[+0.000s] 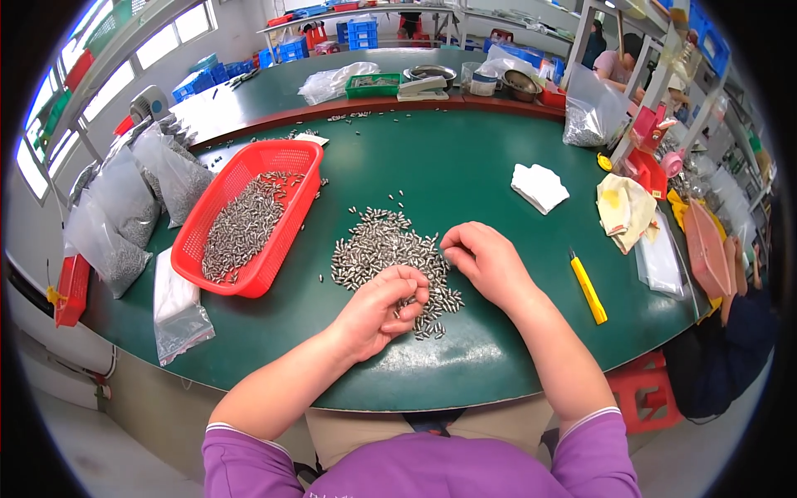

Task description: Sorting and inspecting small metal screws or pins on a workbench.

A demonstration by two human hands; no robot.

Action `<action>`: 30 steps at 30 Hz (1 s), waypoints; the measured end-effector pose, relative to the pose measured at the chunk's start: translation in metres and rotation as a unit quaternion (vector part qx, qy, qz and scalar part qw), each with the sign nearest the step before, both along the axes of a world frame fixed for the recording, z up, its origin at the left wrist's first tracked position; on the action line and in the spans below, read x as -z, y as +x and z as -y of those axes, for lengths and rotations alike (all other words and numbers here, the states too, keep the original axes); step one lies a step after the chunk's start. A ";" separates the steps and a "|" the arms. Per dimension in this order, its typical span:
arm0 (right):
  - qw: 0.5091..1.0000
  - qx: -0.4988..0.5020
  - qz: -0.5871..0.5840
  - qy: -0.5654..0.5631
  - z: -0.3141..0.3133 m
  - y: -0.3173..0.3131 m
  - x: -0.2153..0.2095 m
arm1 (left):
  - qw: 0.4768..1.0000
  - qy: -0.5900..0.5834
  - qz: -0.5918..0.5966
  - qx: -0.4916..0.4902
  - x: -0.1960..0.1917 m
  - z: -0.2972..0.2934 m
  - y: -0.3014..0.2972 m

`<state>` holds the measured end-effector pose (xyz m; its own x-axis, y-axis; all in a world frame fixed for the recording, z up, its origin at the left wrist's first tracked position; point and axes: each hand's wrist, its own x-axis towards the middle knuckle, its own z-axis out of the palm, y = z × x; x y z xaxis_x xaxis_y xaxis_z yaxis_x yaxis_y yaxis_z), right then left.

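A loose pile of small silver metal parts [383, 247], spindle-shaped, lies on the green tabletop [448, 158] in front of me. Over its near left side is my left hand [378, 314], thumb and fingers curled together; whatever they hold is too small or hidden to name. At the pile's right edge my right hand [491, 264] has its thumb and forefinger pinched close together, and what is between them cannot be made out. To the left stands a red perforated plastic basket [296, 220] with many more of the same parts on its bottom.
Filled clear bags [124, 199] stand at the far left, with flat plastic bags [176, 303] nearer. On the right lie a yellow-handled tool [589, 290], a white cloth [539, 187] and a stained glove [624, 207]. A scale [422, 90] and a green tray [373, 85] sit behind. People work at right.
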<state>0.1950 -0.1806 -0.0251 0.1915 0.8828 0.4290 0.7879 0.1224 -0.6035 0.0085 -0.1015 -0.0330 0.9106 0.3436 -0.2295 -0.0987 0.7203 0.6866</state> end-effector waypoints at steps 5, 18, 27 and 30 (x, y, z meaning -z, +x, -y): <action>0.993 -0.100 -0.023 0.063 0.005 -0.014 -0.005 | 1.000 0.017 0.000 -0.014 -0.001 0.000 0.001; 0.981 -0.130 -0.126 0.071 0.006 -0.019 -0.003 | 1.000 0.004 0.002 -0.001 0.001 -0.001 0.003; 0.988 -0.110 -0.084 0.074 0.005 -0.019 -0.003 | 1.000 0.026 -0.014 0.010 0.000 0.000 0.002; 0.995 -0.019 -0.076 0.069 0.002 -0.009 0.000 | 1.000 0.024 -0.010 0.005 0.000 -0.001 0.001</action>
